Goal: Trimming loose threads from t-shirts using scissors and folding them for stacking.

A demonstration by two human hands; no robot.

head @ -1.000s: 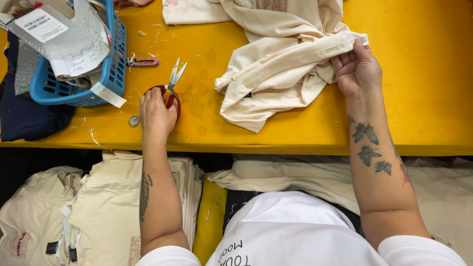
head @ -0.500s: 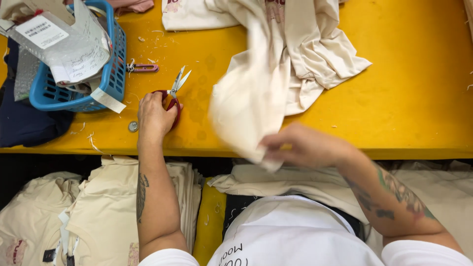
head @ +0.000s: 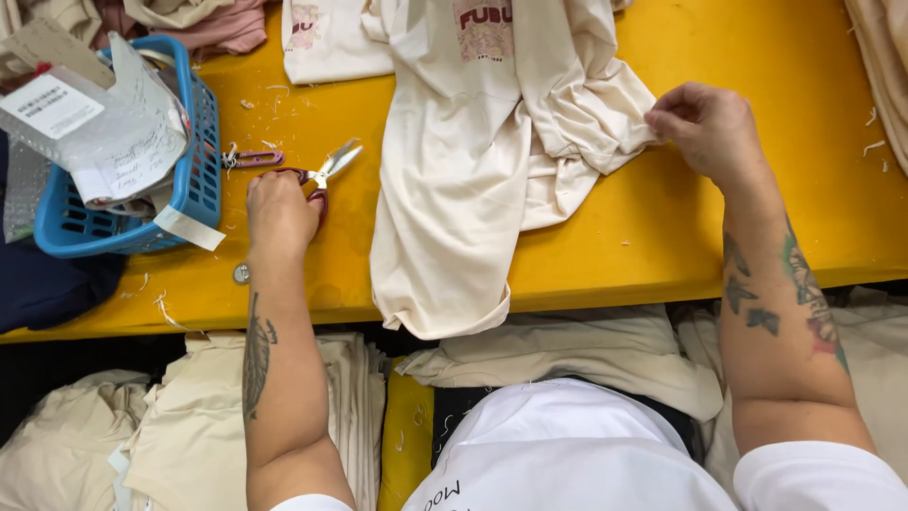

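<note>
Nearest the viewer, below the table's front edge: stacks of folded cream garments [head: 189, 426] at left and more cream cloth [head: 567, 355] at centre, lying over the lap of a person in a white top.

Resting on the yellow table [head: 662, 246], left of centre: left hand [head: 279, 210], fingers curled closed around the red handles of small thread snips [head: 322, 175], blades pointing far and right, slightly parted. Just beside the wrist, near the table edge: a small round metal piece [head: 242, 273].

Spreading across the middle of the table and hanging over its near edge: a cream T-shirt [head: 454, 189] with a printed chest patch, crumpled toward the right. Looking soft, light and limp, likely sagging wherever unsupported; best taken by pinching a hem, sleeve or seam edge rather than the loose middle.

Reaching in at right: right hand [head: 705, 128], thumb and fingertips pinching the bunched right edge of the T-shirt, pulling the cloth a little taut.

Sitting farther left: a blue plastic basket [head: 194, 170] holding clear bags and paper labels, with a pink-handled clip or second tool [head: 251, 159] lying just beside it. Scattering over the yellow surface: pale thread trimmings. Lying at the far edge: another cream garment [head: 331, 43] and pinkish cloth [head: 218, 28].
</note>
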